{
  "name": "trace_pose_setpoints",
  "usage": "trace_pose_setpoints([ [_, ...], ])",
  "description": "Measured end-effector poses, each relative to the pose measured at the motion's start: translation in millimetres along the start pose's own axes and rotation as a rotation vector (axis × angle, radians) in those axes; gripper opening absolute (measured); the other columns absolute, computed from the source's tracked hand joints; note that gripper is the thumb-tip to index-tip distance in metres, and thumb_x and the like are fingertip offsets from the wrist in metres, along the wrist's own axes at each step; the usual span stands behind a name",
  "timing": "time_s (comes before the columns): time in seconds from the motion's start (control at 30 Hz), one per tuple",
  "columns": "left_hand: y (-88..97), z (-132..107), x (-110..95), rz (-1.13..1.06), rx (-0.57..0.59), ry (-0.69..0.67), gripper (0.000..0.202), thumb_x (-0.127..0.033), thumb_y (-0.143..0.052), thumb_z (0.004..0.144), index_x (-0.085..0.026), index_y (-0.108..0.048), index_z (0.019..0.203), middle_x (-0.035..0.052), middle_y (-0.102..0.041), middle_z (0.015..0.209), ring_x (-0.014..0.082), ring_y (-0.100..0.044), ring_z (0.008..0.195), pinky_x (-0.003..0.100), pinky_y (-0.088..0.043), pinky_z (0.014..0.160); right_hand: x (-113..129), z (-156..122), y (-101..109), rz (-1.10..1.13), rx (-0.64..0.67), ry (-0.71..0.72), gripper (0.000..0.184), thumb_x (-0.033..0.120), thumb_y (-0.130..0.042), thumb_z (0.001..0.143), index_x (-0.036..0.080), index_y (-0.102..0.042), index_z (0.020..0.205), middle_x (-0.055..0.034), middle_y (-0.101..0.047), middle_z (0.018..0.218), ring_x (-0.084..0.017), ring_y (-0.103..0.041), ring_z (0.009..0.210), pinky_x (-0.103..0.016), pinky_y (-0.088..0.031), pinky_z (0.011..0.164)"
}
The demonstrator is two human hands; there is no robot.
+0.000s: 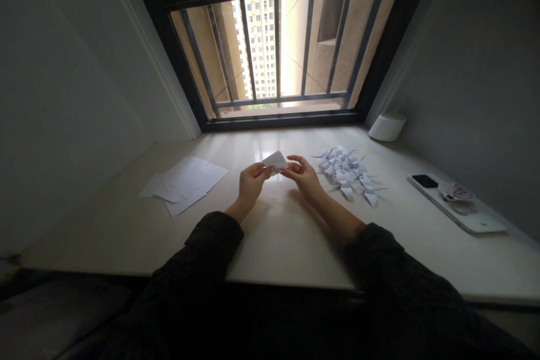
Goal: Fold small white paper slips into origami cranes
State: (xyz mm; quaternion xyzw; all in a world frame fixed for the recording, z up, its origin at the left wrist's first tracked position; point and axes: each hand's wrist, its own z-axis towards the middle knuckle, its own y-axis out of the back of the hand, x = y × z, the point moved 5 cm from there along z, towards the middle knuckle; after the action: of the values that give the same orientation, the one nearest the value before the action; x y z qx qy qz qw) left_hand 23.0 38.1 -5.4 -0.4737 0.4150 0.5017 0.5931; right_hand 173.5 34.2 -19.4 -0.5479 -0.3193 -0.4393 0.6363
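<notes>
A small folded piece of white paper (pixel 275 160) is held up above the sill, between my two hands. My left hand (pixel 252 181) pinches its left side between thumb and fingers. At its lower right edge, the thumb and fingers of my right hand (pixel 304 178) close on the paper, while the index finger arches above. To the right lies a pile of folded white paper cranes (pixel 342 166), several of them with thin points sticking out. A loose stack of white paper sheets (pixel 196 177) is spread out on the left.
The pale, glossy windowsill (pixel 278 242) runs up to a dark-framed window (pixel 278 120) with bars outside. At right rest a white phone (pixel 459 208) with a round grip on its back and a white cylindrical object (pixel 387 126) by the wall.
</notes>
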Motion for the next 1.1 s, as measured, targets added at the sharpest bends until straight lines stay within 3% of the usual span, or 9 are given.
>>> trace_pose_setpoints([
  [0.17, -4.5, -3.5, -4.4, -0.002, 0.033, -0.024, 0.026, -0.032, -0.078, 0.061, -0.014, -0.07, 0.079, 0.0043, -0.072, 0.074, 0.0144, -0.064, 0.068, 0.028, -0.05, 0.068, -2.5, -1.4, -3.3, 0.002, 0.014, -0.02, 0.059, 0.025, -0.084, 0.049, 0.022, -0.058, 0.101, 0.0018, -0.07, 0.073, -0.016, -0.065, 0.068, -0.035, -0.05, 0.076],
  [0.4, -5.2, -3.5, -6.1, -0.001, 0.021, -0.024, 0.026, -0.031, -0.078, 0.06, -0.014, -0.071, 0.079, 0.0044, -0.072, 0.075, 0.0151, -0.064, 0.069, 0.028, -0.05, 0.068, -8.1, 1.2, -0.1, 0.045, -0.032, -0.063, 0.044, 0.023, -0.085, 0.046, 0.02, -0.061, 0.082, 0.0013, -0.07, 0.07, -0.016, -0.065, 0.067, -0.033, -0.05, 0.075],
  [0.57, -3.4, -1.3, -2.5, -0.037, -0.003, 0.037, 0.033, -0.032, -0.078, 0.059, -0.014, -0.071, 0.085, 0.007, -0.073, 0.083, 0.0177, -0.066, 0.075, 0.032, -0.052, 0.073, -5.7, 1.3, 1.1, 0.016, -0.033, -0.074, 0.036, 0.026, -0.084, 0.048, 0.02, -0.064, 0.078, 0.002, -0.069, 0.065, -0.015, -0.065, 0.065, -0.032, -0.049, 0.073],
  [0.97, 6.4, 3.3, 6.9, -0.051, -0.073, 0.156, 0.049, -0.039, -0.079, 0.056, -0.012, -0.07, 0.096, 0.0103, -0.072, 0.087, 0.0199, -0.066, 0.08, 0.035, -0.051, 0.078, -5.8, 1.5, -0.2, 0.063, 0.074, -0.141, 0.033, 0.024, -0.078, 0.054, 0.019, -0.072, 0.087, -0.0035, -0.073, 0.077, -0.021, -0.068, 0.077, -0.039, -0.047, 0.088],
  [1.1, 10.5, 7.6, 6.7, 0.068, -0.022, 0.081, 0.048, -0.043, -0.075, 0.062, -0.012, -0.069, 0.099, 0.0102, -0.072, 0.086, 0.02, -0.066, 0.078, 0.032, -0.051, 0.072, 1.0, -0.2, 0.7, -0.058, 0.083, -0.141, 0.036, 0.027, -0.074, 0.059, 0.019, -0.07, 0.094, -0.0037, -0.073, 0.077, -0.022, -0.068, 0.078, -0.04, -0.046, 0.086],
])
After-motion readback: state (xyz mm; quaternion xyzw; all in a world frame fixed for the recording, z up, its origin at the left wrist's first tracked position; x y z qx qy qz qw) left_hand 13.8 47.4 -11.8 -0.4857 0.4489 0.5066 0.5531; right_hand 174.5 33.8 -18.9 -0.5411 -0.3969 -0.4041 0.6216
